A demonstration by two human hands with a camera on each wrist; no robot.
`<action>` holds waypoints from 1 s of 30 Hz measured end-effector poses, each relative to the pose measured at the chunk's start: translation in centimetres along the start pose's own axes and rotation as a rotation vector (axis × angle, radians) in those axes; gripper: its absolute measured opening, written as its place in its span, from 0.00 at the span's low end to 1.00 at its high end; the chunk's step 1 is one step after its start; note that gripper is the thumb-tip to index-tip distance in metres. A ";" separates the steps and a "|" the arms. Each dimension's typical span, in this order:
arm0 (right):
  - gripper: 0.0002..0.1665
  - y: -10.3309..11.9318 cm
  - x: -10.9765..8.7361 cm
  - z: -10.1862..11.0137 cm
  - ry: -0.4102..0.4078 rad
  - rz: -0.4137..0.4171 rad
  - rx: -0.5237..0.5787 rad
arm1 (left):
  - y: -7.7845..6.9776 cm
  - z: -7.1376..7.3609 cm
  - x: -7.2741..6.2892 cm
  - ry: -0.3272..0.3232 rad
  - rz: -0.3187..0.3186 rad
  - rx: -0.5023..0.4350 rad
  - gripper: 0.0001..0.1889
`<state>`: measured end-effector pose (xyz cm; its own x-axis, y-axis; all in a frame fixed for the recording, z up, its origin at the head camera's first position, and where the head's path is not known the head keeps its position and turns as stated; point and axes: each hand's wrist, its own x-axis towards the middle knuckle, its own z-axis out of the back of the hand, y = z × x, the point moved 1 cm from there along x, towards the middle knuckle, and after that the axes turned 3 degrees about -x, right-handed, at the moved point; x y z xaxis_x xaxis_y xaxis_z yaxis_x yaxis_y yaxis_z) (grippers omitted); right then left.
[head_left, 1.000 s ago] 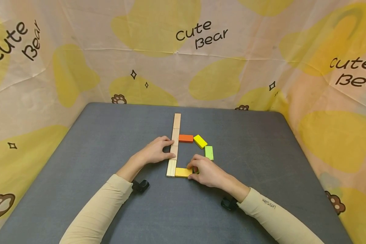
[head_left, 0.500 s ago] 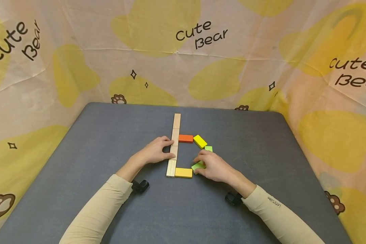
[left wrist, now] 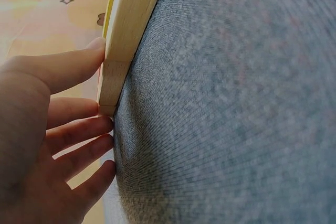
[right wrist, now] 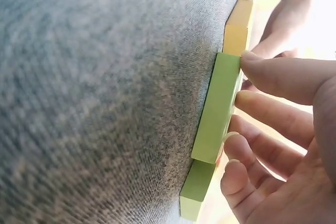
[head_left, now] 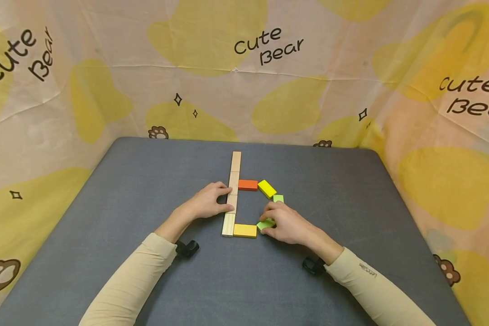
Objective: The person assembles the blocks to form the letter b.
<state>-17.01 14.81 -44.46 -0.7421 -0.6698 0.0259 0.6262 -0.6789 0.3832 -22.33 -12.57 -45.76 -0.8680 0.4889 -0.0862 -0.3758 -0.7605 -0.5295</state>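
Several plain wooden blocks (head_left: 235, 181) lie end to end in a straight row. My left hand (head_left: 207, 200) rests its thumb and fingertips on the row, fingers fairly straight; the left wrist view shows the thumb (left wrist: 73, 66) on the wood's edge. My right hand (head_left: 287, 222) holds a light green block (right wrist: 218, 108) between thumb and curled fingers. That block lies flat and slanted, its left end by the orange-yellow block (head_left: 245, 231), which abuts the row's near end. Behind the right hand, another green block (head_left: 278, 198) is partly hidden.
An orange-red block (head_left: 248, 185) juts right from the row, followed by a slanted yellow block (head_left: 267, 189). All lie on a dark grey table (head_left: 330, 181). Patterned cloth (head_left: 212, 45) surrounds its back and sides. Black wrist cameras (head_left: 187, 249) sit beneath both wrists.
My right hand has left the orange-yellow block and moved right onto the near green block, which has turned slightly. The left hand stays put.
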 end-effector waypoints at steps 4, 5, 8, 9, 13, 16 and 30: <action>0.13 -0.2 -0.1 0.3 -0.023 -0.005 0.013 | 0.0 0.0 0.0 0.004 -0.001 0.007 0.37; 0.13 -0.3 -0.1 0.4 -0.034 -0.010 0.021 | 0.0 0.0 0.0 0.004 -0.002 0.009 0.37; 0.12 -0.7 -0.4 1.0 -0.071 -0.032 0.044 | -0.1 0.0 0.0 0.004 0.004 0.009 0.37; 0.13 -0.8 -0.6 1.2 -0.082 -0.040 0.053 | -0.1 0.0 0.0 0.003 0.005 0.009 0.37; 0.13 -1.6 -1.1 1.9 -0.120 -0.064 0.070 | -0.1 -0.1 0.0 0.010 0.033 -0.005 0.37; 0.12 -2.2 -1.5 2.3 -0.144 -0.080 0.079 | -0.1 -0.1 -0.1 0.014 0.041 -0.006 0.37; 0.10 -4.7 -3.0 2.6 -0.214 -0.118 0.135 | 0.1 -0.1 -0.8 -0.022 -0.010 -0.003 0.32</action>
<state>-18.36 20.77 -43.96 -0.8506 -0.5000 0.1625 0.5054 -0.6926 0.5146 -21.64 -12.98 -45.86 -0.8710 0.4872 -0.0626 -0.3837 -0.7543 -0.5327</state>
